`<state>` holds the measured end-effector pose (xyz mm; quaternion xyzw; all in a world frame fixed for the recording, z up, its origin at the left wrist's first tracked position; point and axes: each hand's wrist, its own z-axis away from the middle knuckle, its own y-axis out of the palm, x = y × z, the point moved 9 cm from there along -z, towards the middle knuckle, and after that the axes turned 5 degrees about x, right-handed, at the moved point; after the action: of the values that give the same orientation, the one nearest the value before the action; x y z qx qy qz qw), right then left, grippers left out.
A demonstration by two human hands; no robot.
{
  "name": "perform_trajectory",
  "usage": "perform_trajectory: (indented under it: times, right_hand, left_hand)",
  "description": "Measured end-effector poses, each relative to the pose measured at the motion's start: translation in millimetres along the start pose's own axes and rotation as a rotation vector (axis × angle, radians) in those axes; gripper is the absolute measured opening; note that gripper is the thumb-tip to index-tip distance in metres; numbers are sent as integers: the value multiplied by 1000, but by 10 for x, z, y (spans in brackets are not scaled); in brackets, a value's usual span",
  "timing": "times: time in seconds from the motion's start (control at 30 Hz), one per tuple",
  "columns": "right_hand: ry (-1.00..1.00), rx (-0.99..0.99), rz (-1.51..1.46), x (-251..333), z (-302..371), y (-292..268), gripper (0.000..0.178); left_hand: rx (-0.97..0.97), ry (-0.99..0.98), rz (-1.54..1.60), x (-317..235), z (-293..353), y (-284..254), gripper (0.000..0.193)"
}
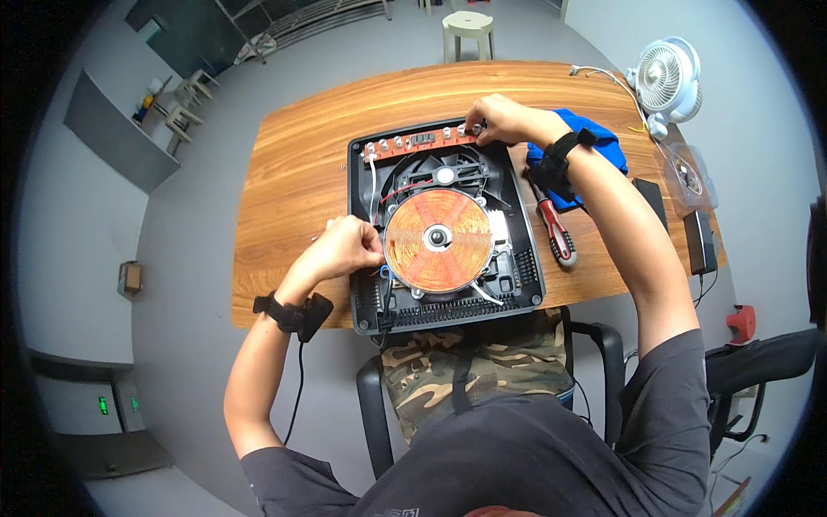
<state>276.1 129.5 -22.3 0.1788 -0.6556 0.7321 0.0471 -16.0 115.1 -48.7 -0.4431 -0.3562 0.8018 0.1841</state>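
Note:
An opened induction cooker (363, 303), a black shell with its inner parts bare, lies on the table in front of me. Its round copper coil (431, 263) sits in the middle, with a black cooling fan (465, 183) beyond it. Along the far edge runs an orange control board (401, 146) with several small buttons. My right hand (500, 119) pinches the right end of this board between thumb and fingers. At the coil's left edge is my left hand (347, 247), fingers curled together; what they grip is hidden. Blue and black wires (385, 274) show just below its fingertips.
A red and grey screwdriver (557, 231) lies right of the cooker, near a blue cloth (594, 142). Farther right are a white fan (665, 82), a clear plastic box (689, 177) and a black power adapter (699, 241). The wooden table's (293, 172) front edge is close to me.

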Motion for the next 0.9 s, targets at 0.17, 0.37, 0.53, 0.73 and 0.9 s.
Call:
perform_trajectory:
  times: [0.17, 0.37, 0.53, 0.73, 0.9]
  right_hand:
    - [15, -4, -35, -16, 1, 19, 38]
    - [36, -40, -45, -31, 44, 26, 37]
    - [64, -24, -21, -49, 32, 45, 34]
    - [93, 0, -34, -129, -27, 124, 35]
    - [66, -16, 17, -38, -32, 110, 33]
  left_hand:
    - [4, -27, -3, 19, -8, 12, 17]
    - [-55, -21, -94, -96, 50, -8, 11]
    - [-119, 39, -132, -116, 97, -4, 15]
    - [-177, 74, -245, -243, 197, -183, 18]
    - [-328, 3, -139, -73, 183, -763, 15]
